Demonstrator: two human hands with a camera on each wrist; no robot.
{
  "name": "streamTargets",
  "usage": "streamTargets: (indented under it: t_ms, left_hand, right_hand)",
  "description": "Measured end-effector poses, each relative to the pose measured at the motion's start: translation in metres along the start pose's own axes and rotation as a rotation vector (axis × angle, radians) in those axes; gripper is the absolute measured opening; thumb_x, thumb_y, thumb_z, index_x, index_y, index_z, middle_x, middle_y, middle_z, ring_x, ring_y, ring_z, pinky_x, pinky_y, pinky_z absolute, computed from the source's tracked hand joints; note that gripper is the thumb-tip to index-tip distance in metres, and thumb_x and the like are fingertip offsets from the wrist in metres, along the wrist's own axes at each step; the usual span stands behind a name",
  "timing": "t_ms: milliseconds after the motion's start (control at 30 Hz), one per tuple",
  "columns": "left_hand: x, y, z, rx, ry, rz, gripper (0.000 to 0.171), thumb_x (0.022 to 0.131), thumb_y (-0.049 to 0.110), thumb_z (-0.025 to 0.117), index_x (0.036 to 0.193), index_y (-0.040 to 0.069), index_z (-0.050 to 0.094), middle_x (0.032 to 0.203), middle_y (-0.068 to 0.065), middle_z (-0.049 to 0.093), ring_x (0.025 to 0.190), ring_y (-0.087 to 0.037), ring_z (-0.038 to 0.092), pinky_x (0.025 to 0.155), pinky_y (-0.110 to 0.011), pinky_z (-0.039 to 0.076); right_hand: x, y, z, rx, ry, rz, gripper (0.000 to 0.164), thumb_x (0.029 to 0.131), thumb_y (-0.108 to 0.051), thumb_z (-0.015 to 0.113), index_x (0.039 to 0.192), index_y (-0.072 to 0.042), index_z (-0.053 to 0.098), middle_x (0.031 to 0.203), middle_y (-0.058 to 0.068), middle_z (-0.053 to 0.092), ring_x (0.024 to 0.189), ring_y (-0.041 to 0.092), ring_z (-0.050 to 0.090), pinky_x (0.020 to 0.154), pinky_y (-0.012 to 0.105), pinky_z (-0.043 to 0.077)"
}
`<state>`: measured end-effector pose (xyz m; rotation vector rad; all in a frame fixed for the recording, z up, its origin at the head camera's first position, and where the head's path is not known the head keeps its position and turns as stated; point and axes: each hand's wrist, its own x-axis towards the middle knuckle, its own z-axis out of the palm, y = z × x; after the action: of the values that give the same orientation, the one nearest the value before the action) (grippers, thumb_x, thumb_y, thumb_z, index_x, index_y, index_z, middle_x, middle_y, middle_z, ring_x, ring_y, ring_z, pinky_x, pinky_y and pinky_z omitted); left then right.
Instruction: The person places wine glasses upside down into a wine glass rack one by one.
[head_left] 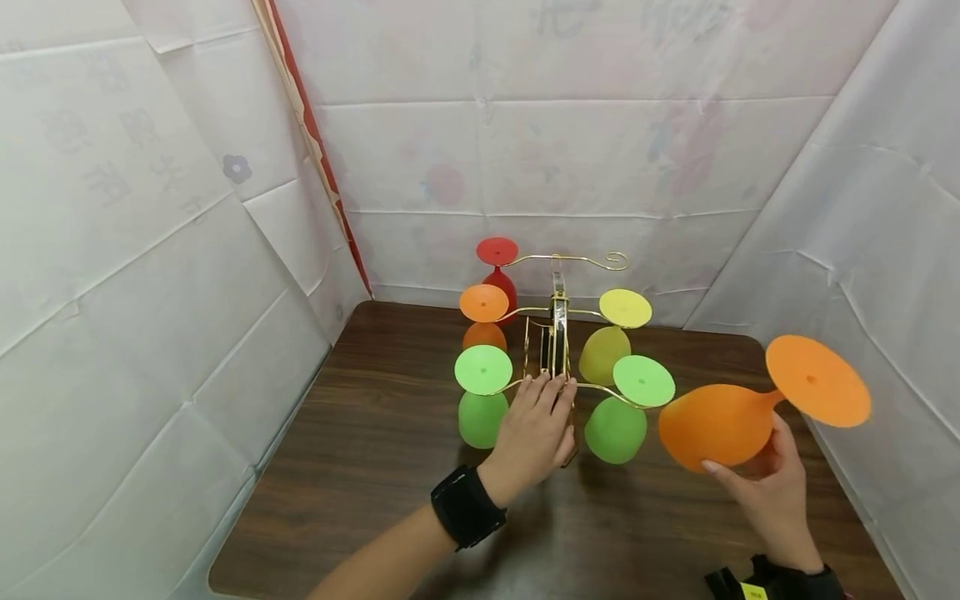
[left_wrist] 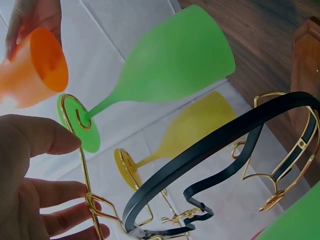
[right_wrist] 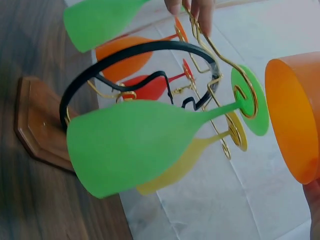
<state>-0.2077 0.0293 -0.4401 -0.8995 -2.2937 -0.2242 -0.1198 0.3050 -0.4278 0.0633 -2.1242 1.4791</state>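
Note:
A gold wire wine glass rack (head_left: 560,321) with a black curved frame stands on the table. My left hand (head_left: 531,429) holds the front of its top, thumb and fingers about the gold wire. Upside down from the rack's arms hang a left green goblet (head_left: 482,418), a right green goblet (head_left: 617,431), a yellow goblet (head_left: 602,357), an orange goblet (head_left: 484,336) and a red goblet (head_left: 501,290). My right hand (head_left: 772,492) grips another orange goblet (head_left: 712,425) by its bowl, right of the rack. This goblet is tilted, foot up and right.
A curled wire arm (head_left: 617,261) reaches out at the rack's back right. The rack's wooden base (right_wrist: 42,127) sits on the dark wooden table (head_left: 360,467). White sheets (head_left: 570,158) hang behind and at both sides.

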Motion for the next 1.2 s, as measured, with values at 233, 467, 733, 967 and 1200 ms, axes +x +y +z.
streamTargets:
  t_ms: [233,467,733,967,1200]
  left_hand:
    - [0.0,0.002,0.0,0.003,-0.029,-0.01,0.051,0.085,0.026,0.063,0.13,0.007,0.055,0.128,-0.01,0.057,0.12,-0.027,0.052,0.104,-0.041,0.038]
    - [0.0,0.003,0.0,0.001,-0.016,-0.012,0.05,0.084,0.025,0.063,0.129,0.007,0.056,0.127,-0.01,0.057,0.12,-0.028,0.052,0.104,-0.041,0.038]
    - [0.001,0.003,0.001,-0.001,-0.027,-0.012,0.052,0.082,0.026,0.065,0.13,0.006,0.055,0.128,-0.01,0.057,0.12,-0.029,0.052,0.103,-0.041,0.038]
    - [0.002,0.002,0.0,0.016,-0.036,-0.012,0.054,0.08,0.027,0.068,0.129,0.006,0.057,0.126,-0.01,0.058,0.119,-0.028,0.053,0.102,-0.041,0.04]
    - [0.002,0.003,-0.001,0.038,-0.056,-0.005,0.054,0.081,0.027,0.067,0.13,0.007,0.056,0.127,-0.009,0.058,0.119,-0.027,0.053,0.102,-0.04,0.04]
  right_hand:
    - [0.013,0.006,-0.004,0.02,0.067,0.002,0.087,0.065,0.029,0.064,0.141,-0.004,0.037,0.121,0.002,0.051,0.1,0.007,0.055,0.078,0.009,0.047]
    - [0.027,0.019,-0.009,0.011,0.121,-0.028,0.082,0.068,0.027,0.064,0.14,-0.004,0.04,0.12,0.003,0.053,0.099,0.009,0.055,0.078,0.01,0.046]
    - [0.038,0.042,-0.002,0.017,0.133,0.017,0.08,0.071,0.022,0.066,0.14,-0.008,0.04,0.122,-0.001,0.051,0.102,0.009,0.052,0.081,0.008,0.043]
    - [0.053,0.058,0.013,-0.054,0.106,0.078,0.08,0.074,0.013,0.07,0.142,-0.012,0.036,0.123,-0.008,0.046,0.105,0.006,0.048,0.085,0.007,0.04]
    - [0.071,0.073,0.027,-0.101,0.072,0.157,0.081,0.078,-0.001,0.074,0.145,-0.014,0.03,0.129,0.0,0.042,0.107,0.004,0.044,0.085,0.007,0.038]
